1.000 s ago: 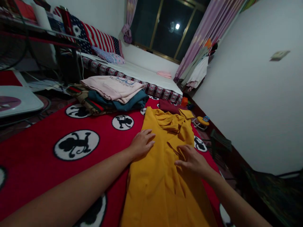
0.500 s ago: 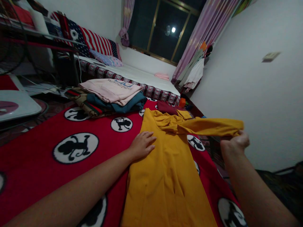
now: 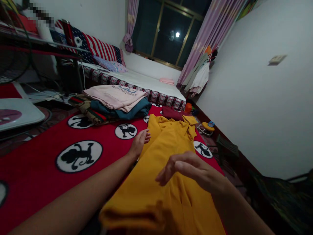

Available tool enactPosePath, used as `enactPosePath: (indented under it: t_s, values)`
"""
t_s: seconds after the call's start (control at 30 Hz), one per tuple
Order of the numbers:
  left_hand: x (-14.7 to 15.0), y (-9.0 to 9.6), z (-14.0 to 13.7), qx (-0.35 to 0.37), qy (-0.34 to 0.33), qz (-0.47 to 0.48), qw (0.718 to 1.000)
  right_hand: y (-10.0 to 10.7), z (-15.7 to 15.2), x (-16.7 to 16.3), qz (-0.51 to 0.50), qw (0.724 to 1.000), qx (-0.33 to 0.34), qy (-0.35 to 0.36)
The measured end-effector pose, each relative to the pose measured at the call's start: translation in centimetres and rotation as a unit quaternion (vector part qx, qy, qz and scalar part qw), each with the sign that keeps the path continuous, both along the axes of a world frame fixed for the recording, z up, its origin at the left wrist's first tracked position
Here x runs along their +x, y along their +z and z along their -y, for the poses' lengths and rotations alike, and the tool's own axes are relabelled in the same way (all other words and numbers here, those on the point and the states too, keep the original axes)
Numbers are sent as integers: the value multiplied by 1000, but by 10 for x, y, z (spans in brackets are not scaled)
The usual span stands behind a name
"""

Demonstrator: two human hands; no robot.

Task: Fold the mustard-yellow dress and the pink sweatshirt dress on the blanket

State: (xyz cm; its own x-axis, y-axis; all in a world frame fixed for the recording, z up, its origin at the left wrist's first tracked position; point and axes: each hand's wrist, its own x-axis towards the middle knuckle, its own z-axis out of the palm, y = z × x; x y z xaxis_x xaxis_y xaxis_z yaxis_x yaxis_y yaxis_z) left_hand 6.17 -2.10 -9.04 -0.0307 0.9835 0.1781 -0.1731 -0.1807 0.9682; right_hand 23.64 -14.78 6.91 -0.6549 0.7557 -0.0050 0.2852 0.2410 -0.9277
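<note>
A mustard-yellow long-sleeved garment [image 3: 181, 192] lies lengthwise in front of me on a red blanket [image 3: 31, 182] patterned with black figures in white circles. One sleeve [image 3: 137, 192] is laid down over its front, with the cuff near the bottom of the view. My left hand [image 3: 140, 142] rests along the garment's left edge, fingers extended and holding nothing. Above the middle of the garment is my right hand [image 3: 188, 169], its fingers loosely bent and nothing visible in them. Whether its fingertips touch the cloth I cannot tell.
Folded clothes, a pink one [image 3: 117, 96] on top, are stacked at the far left of the blanket. A dark red folded cloth [image 3: 172, 113] lies beyond the collar. A bed [image 3: 144, 78] stands behind, a yellow stool [image 3: 207, 126] to the right, a white chair [image 3: 22, 112] left.
My right hand has brought the sleeve from the far right down across the garment's front and let it go. My left hand has shifted slightly left, to the garment's edge.
</note>
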Motion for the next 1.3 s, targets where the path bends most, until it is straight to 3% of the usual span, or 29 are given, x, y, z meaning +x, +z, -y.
enactPosePath:
  t_s: [0.03, 0.1, 0.2, 0.27, 0.47, 0.67, 0.97, 1.13, 1.3]
  values:
    - [0, 0, 0, -4, 0, 6, 1000, -9, -4, 0, 11, 1000, -9, -1]
    - [1, 1, 1, 7, -2, -13, 1000, -29, -24, 7, 14, 995, 27, -94]
    - [5, 3, 4, 39, 4, -95, 995, -56, -71, 25, 27, 960, 85, -266]
    - [8, 5, 7, 56, 9, -155, 986, -72, -103, 37, 32, 933, 105, -343]
    - [12, 7, 13, 79, 4, -269, 960, -100, -187, 52, 116, 869, 163, -453]
    - [14, 5, 16, 126, -13, -290, 949, -113, -246, 53, 195, 846, 193, -457]
    - [13, 13, 32, 221, -80, -318, 918, -108, -285, 33, 254, 856, 248, -375]
    - [12, 14, 33, 230, -82, -323, 915, -115, -287, 15, 221, 896, 237, -303]
    - [13, 14, 32, 203, -57, -316, 925, -113, -251, 39, 161, 920, 246, -261]
